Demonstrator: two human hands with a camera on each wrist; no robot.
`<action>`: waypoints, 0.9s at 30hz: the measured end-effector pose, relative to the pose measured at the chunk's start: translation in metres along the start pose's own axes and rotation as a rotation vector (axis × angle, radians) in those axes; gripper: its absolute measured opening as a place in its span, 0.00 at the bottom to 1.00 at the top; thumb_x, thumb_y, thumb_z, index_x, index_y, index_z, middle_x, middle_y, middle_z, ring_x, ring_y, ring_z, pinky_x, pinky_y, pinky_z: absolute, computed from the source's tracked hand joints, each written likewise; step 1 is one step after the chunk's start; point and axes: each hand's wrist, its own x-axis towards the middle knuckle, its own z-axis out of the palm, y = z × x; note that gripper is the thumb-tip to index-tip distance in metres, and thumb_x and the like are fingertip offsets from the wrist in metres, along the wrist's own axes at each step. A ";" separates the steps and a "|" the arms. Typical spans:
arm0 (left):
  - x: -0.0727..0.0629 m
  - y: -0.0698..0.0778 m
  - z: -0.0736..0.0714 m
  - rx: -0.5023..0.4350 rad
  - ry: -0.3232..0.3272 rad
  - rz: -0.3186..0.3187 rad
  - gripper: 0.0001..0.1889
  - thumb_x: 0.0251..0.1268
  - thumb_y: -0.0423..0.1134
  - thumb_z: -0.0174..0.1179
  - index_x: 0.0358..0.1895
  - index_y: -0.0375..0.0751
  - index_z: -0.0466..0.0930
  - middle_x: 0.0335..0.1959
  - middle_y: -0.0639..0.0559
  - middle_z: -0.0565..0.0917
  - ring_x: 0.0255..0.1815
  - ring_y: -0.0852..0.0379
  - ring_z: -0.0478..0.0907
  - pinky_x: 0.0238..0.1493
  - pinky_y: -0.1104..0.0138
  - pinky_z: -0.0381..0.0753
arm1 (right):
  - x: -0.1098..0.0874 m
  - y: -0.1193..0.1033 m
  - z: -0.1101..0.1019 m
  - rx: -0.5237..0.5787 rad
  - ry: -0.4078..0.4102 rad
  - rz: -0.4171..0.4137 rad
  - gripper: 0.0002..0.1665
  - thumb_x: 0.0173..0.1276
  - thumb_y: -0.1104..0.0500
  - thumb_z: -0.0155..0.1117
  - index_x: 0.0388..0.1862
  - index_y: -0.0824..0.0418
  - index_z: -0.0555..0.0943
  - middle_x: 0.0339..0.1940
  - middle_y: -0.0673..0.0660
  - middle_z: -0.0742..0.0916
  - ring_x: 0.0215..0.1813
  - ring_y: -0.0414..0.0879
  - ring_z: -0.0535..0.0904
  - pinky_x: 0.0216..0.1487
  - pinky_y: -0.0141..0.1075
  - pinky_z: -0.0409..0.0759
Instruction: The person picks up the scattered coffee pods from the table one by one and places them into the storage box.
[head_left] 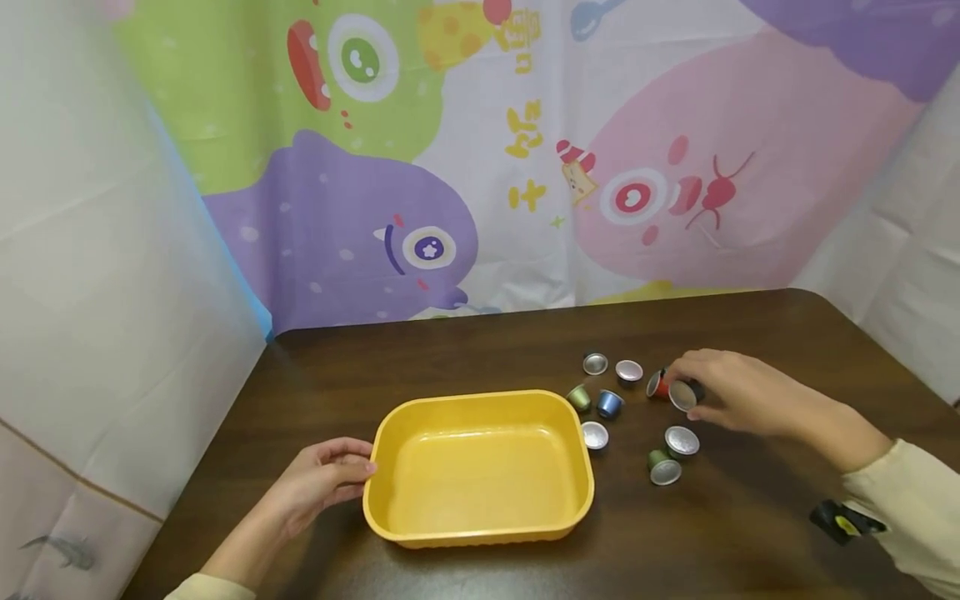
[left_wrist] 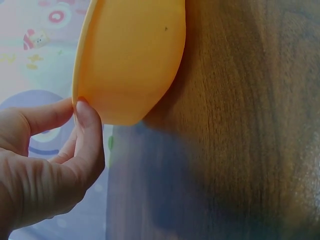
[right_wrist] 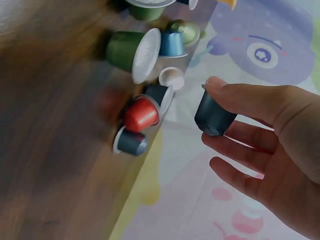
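Observation:
My left hand (head_left: pixel 318 483) pinches the left rim of a yellow rectangular tub (head_left: pixel 480 536) that stands on the table. In the left wrist view the thumb and fingers meet on the rim of the tub (left_wrist: pixel 135 55). Over the right part of the table, my right hand (head_left: pixel 753 392) holds a dark coffee capsule (right_wrist: pixel 213 114) between thumb and fingers. A red capsule (right_wrist: pixel 142 114) lies close by that hand. Left of and below it are a blue capsule (head_left: pixel 610 404), a light green capsule (head_left: pixel 579 398) and a dark green capsule (head_left: pixel 664 468).
More capsules with silvery lids, such as one capsule (head_left: pixel 628 372) at the back and another capsule (head_left: pixel 595 435) beside the tub, lie on the dark wood table (head_left: pixel 322 375). A printed cartoon curtain (head_left: pixel 517 250) hangs behind. A black strap-like object (head_left: pixel 846 522) is near the right sleeve.

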 end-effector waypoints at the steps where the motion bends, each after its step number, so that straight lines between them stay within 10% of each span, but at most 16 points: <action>1: -0.001 0.000 0.000 -0.004 0.001 -0.002 0.23 0.63 0.36 0.61 0.57 0.26 0.70 0.37 0.53 0.84 0.40 0.59 0.82 0.47 0.64 0.85 | 0.003 -0.002 -0.001 0.005 -0.007 -0.003 0.24 0.43 0.62 0.80 0.40 0.52 0.81 0.35 0.41 0.82 0.37 0.33 0.74 0.38 0.34 0.78; 27: -0.001 -0.004 -0.004 -0.046 -0.116 0.042 0.23 0.65 0.33 0.60 0.59 0.24 0.68 0.37 0.56 0.81 0.39 0.62 0.81 0.46 0.69 0.84 | 0.049 -0.028 -0.006 0.100 -0.110 -0.064 0.22 0.47 0.63 0.79 0.42 0.54 0.80 0.37 0.46 0.84 0.39 0.38 0.77 0.44 0.39 0.82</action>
